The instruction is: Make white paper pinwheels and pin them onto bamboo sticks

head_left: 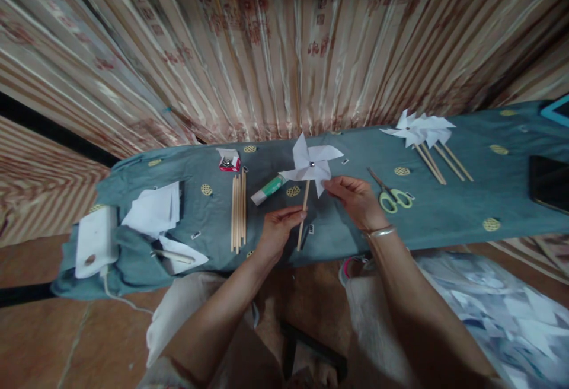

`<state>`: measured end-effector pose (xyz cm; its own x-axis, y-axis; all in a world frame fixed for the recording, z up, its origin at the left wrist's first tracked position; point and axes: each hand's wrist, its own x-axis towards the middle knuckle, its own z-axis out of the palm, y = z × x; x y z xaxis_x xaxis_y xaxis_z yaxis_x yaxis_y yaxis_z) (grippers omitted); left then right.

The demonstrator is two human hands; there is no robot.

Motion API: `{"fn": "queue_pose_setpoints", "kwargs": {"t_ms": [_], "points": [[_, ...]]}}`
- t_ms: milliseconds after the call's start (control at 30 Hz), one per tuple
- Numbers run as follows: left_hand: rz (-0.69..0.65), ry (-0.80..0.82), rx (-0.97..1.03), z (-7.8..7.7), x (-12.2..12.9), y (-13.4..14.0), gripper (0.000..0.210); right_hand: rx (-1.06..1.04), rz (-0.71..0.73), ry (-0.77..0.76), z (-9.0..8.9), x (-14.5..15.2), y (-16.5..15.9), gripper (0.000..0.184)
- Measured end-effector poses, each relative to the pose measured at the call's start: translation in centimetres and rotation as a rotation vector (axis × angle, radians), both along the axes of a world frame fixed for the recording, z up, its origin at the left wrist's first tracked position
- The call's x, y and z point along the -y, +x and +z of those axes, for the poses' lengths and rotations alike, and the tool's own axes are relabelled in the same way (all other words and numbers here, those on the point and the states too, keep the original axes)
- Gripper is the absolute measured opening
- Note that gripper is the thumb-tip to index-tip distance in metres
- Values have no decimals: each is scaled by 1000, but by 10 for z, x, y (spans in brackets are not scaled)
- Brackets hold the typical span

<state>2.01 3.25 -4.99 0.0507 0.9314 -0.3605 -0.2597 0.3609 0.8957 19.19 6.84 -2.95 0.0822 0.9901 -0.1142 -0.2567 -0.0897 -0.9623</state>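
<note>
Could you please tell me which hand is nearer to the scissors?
Right. The right hand is just to the left of the scissors, fingers at the pinwheel. The left hand is farther left, holding the pinwheel's stick.

A pleated curtain (284, 51) with reddish printed motifs hangs along the far side of a blue-green tablecloth (444, 211) patterned with yellow ovals. At its left end lies a white electrical device (94, 235), its white cable (122, 299) drooping over the near edge. A dark, glossy-screened device (549, 181) sits at the right, with a blue-edged object (555, 110) beyond it, partly cut off. Below spreads a brown floor (40, 341).
</note>
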Motion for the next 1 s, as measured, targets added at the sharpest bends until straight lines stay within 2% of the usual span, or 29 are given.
{"fn": "queue_pose_setpoints", "kwargs": {"t_ms": [367,767,900,1000], "points": [[1,0,2,2,0,0,29,52,54,17,-6,4,-15,42],[-5,10,-8,2,-1,-1,27,217,65,85,-5,8,-21,46],[11,14,-6,1,-3,-4,27,193,-17,127,0,9,-6,46],[6,8,5,1,-2,-4,28,77,-185,147,3,5,12,42]]}}
